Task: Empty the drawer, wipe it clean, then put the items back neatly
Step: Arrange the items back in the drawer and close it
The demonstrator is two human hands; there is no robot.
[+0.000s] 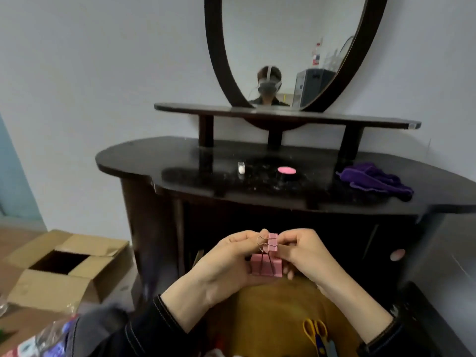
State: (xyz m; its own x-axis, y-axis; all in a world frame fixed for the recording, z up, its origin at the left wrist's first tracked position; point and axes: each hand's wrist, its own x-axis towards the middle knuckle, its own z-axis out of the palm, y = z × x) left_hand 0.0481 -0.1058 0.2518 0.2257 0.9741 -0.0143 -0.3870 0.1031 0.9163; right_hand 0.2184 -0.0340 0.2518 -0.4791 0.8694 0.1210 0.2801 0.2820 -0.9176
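Below the dark wooden dressing table (283, 184), left hand (221, 264) cradles large pink metal binder clips (266, 266); right hand (304, 251) pinches a smaller pink binder clip (272, 242).

My right hand (304, 251) is pinching a small binder clip (273, 242) whose pink body is looking like matt painted metal, its wire handles shining rose-gold. The large binder clip (266, 266) that my left hand (219, 264) is holding is showing the same matt pink coat and thin bright wire. The dresser top (180, 161) is gleaming as dark, glossy wood, speckled with pale dust, and the purple cloth (373, 180) lying on it is looking soft and fuzzy. The mirror (291, 34) is reflecting cleanly inside a dark, smooth frame (213, 47). The cardboard box (51, 287) is showing dull brown, creased flaps. The scissors (315, 331) are showing smooth yellow plastic handles. My sleeve (144, 328) is showing dark denim with pale stitching.
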